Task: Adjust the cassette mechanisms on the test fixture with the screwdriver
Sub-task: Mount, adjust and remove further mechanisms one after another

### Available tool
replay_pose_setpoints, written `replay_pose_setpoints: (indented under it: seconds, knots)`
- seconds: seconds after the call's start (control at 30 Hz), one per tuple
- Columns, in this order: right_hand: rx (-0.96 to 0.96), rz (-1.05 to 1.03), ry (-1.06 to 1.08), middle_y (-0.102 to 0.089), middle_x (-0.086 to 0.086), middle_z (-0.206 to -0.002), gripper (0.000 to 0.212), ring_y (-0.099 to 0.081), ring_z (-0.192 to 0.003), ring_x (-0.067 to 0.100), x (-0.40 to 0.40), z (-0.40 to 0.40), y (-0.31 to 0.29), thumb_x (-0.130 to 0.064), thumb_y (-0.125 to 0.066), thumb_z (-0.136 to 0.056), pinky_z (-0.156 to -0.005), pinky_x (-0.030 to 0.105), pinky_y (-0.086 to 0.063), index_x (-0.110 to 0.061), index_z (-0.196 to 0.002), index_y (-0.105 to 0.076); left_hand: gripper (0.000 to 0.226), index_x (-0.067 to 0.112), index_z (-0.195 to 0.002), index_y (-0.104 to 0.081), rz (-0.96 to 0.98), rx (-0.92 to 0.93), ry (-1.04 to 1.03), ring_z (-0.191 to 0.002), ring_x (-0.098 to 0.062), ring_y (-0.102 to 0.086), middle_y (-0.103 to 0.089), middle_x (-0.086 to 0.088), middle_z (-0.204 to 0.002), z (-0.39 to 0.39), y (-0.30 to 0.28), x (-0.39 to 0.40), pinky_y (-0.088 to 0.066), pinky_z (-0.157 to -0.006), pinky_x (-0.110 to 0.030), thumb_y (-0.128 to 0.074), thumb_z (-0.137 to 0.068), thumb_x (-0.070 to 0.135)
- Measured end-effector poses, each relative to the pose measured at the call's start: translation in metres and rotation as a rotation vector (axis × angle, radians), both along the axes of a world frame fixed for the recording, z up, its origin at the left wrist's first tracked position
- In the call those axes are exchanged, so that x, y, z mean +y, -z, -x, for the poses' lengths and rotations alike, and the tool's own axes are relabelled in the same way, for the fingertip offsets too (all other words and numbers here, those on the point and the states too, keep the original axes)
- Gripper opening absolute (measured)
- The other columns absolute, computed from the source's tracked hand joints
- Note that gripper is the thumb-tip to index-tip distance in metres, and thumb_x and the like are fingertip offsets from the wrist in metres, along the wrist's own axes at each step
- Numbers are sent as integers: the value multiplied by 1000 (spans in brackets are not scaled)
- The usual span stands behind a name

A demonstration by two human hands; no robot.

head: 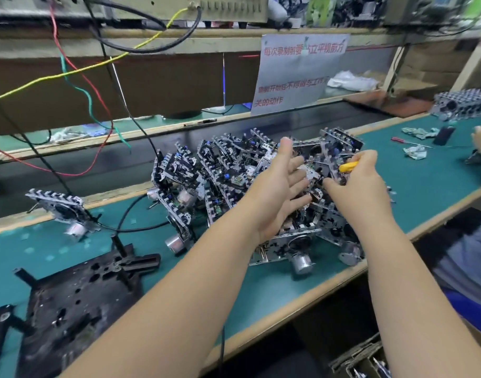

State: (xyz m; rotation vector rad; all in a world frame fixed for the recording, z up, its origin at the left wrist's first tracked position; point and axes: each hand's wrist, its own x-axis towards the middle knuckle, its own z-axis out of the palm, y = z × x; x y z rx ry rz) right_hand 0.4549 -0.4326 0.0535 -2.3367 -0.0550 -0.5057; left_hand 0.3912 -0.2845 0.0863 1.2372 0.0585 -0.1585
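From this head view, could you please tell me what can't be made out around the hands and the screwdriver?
- Screwdriver: only the yellow handle shows; the right hand hides its tip.
- Cassette mechanisms under the left hand: motion blur hides which one is touched.
- Test fixture: cut off by the left and bottom edges.

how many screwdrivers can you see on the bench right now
2: a yellow-handled screwdriver gripped in the right hand, and a red-handled screwdriver lying far right. Others may hide under the pile.

Red Chinese characters are printed on a paper sign (pixel 296 75) hung at the far shelf; "关的动作" is legible at its bottom.
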Motion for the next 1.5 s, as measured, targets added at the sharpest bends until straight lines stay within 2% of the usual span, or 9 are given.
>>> replay_pose_setpoints:
  seconds: [0.47,0.6,0.73,0.87,1.07,1.2,1.33,1.4,1.5]
  knots:
    - [-113,-31,-79,-59,11,-110,34,-51,-79,29,41,43,-10,-17,-63,-96,-61,36,-29,-12,-114,-35,63,18,-141,-52,77,-97,-124,-130,-18,-58,-57,-8,-146,60,16,57,-49,-108,-36,-33,-99,62]
    - [-231,-177,-462,-65,-5,-117,31,-57,-83,14,113,116,-22,-16,-65,-92,-65,12,-36,-22,-105,-37,49,22,-133,-61,58,-219,-332,-124,-14,-63,-66,-1,-136,97,15,73,-48,-108,-36,-48,-97,53]
    - [-78,-231,-862,-62,-9,-129,34,-59,-114,4,190,189,-17,-21,-62,-95,-90,10,-43,-20,-125,-46,36,29,-126,-66,-15,-286,-693,-120,-15,-65,-70,4,-129,168,23,120,-49,-103,-41,-53,-96,42]
    - [78,-292,-1169,-57,-24,-72,30,-54,-65,2,249,239,-12,-26,-64,-93,-56,11,-39,-40,-90,-36,28,19,-124,-66,-158,-238,-1030,-114,-21,-69,-73,-2,-121,251,40,184,-51,-97,-47,-47,-105,25]
    - [198,-143,-1497,-59,-19,-81,35,-51,-64,7,323,302,8,-27,-61,-96,-58,26,-39,-37,-88,-30,22,23,-117,-67,-659,-111,-1299,-114,-12,-65,-73,9,-117,355,63,243,-51,-92,-23,-59,-99,14]
    - [238,-86,-1535,-70,4,-116,34,-65,-92,19,341,327,14,-32,-60,-96,-82,45,-51,-43,-89,-28,59,14,-136,-56,-1415,174,-1568,-142,-28,-39,-46,-8,-151,406,80,293,-29,-119,-43,-73,-85,40]
    - [288,-28,-1537,-69,-8,-118,34,-62,-88,14,345,337,20,-32,-58,-97,-83,38,-49,-38,-89,-26,120,28,-159,-21,-1173,546,-1549,-154,-31,-5,-2,-9,-168,427,96,331,-13,-122,-54,-79,-61,66]
    - [307,-23,-1540,-65,-19,-124,34,-55,-74,-2,346,337,23,-31,-58,-98,-74,16,-42,-37,-89,-26,123,31,-160,-14,-1029,473,-1517,-154,-27,-14,-9,-6,-166,431,102,344,-21,-123,-51,-81,-61,61]
    - [349,-50,-1517,-62,-25,-126,34,-51,-68,-5,347,334,27,-29,-58,-98,-73,13,-37,-38,-87,-27,111,35,-157,-19,-1013,363,-1638,-145,-26,-35,-23,-5,-159,425,112,345,-36,-115,-51,-86,-69,48]
